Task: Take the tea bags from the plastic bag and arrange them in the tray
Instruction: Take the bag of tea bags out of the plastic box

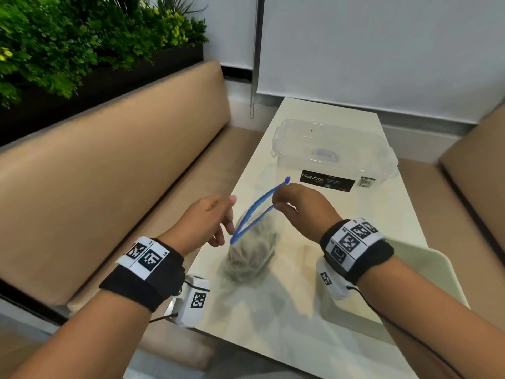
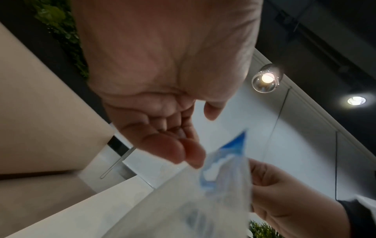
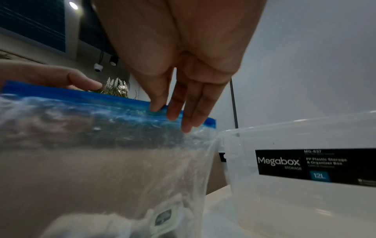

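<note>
A clear plastic bag [image 1: 254,242] with a blue zip rim [image 1: 257,212] stands on the pale table, its mouth pulled open. Several tea bags [image 1: 251,255] lie bunched in its bottom; one paper tag [image 3: 162,219] shows through the film. My right hand [image 1: 278,199] pinches the rim's right lip between thumb and fingers [image 3: 156,107]. My left hand [image 1: 228,228] hangs at the left lip with loosely bent fingers [image 2: 191,154] and holds nothing; whether they touch the rim I cannot tell. A pale tray [image 1: 431,269] lies under my right wrist, mostly hidden.
A clear lidded Megabox storage box [image 1: 333,149] stands just behind the bag, close to my right hand. The narrow table [image 1: 382,214] runs away from me between tan benches [image 1: 109,187]. A planter of green plants sits behind the left bench.
</note>
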